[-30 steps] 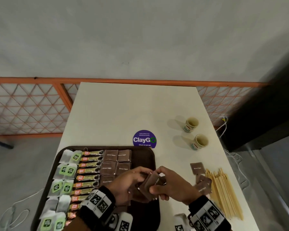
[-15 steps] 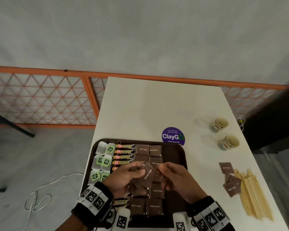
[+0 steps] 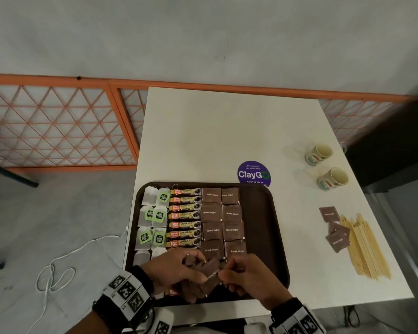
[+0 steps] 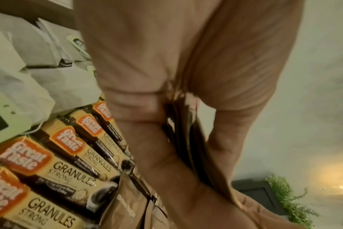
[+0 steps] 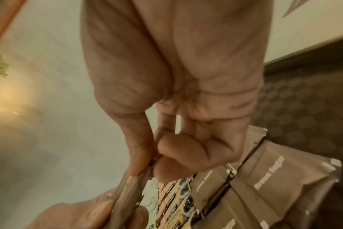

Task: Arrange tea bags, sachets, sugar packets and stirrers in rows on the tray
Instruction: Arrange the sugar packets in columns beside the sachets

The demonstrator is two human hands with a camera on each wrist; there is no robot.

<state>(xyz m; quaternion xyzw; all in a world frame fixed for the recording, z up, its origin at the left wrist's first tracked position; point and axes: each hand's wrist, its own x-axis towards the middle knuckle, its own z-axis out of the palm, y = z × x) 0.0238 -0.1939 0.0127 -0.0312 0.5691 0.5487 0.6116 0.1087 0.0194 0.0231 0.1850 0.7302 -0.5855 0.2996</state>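
Note:
A dark brown tray (image 3: pixel 273 227) holds tea bags (image 3: pixel 155 215) in its left columns, coffee sachets (image 3: pixel 185 215) beside them, and two columns of brown sugar packets (image 3: pixel 222 220). Over the tray's near edge my left hand (image 3: pixel 179 273) grips a small stack of brown sugar packets (image 3: pixel 209 273) (image 4: pixel 182 124). My right hand (image 3: pixel 246 276) pinches one packet of that stack (image 5: pixel 131 186) between thumb and fingers. More sugar packets (image 3: pixel 336 232) and a pile of wooden stirrers (image 3: pixel 364 249) lie on the white table (image 3: pixel 227 131) to the right.
Two paper cups (image 3: pixel 326 167) stand at the table's far right. A purple round sticker (image 3: pixel 253 173) sits just beyond the tray. An orange lattice fence (image 3: pixel 58 124) runs behind the table. A white cable (image 3: pixel 65 263) lies on the floor at left.
Both hands have drawn back toward the tray's near edge with the packet stack. The fourth row of sugar packets now lies uncovered on the tray. The head view has swung left and down.

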